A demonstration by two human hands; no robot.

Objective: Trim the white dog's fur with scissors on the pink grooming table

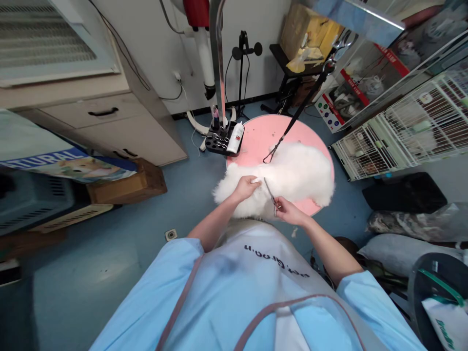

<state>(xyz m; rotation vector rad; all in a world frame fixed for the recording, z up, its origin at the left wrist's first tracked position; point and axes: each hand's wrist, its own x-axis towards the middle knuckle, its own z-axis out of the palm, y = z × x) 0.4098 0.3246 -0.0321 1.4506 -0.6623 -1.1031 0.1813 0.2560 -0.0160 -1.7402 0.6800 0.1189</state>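
A white, fluffy dog [303,170] is on the round pink grooming table [252,131], with its head end hard to make out. My left hand [245,188] is closed at the dog's near side, pinching a small white furry bit of it; which part that is, I cannot tell. Close by on the right, my right hand [287,210] grips a pair of scissors [270,191] by the handles. The blades point up and left, against the white coat near my left fingertips. A black loop leash [292,124] runs down from above to the dog's back.
A black tool holder [214,143] with scissors and a white bottle [236,137] hangs on the metal post [219,68] at the table's far left. White wire cages [405,129] stand to the right. Drawers [106,114] and a cardboard box [127,187] are at left.
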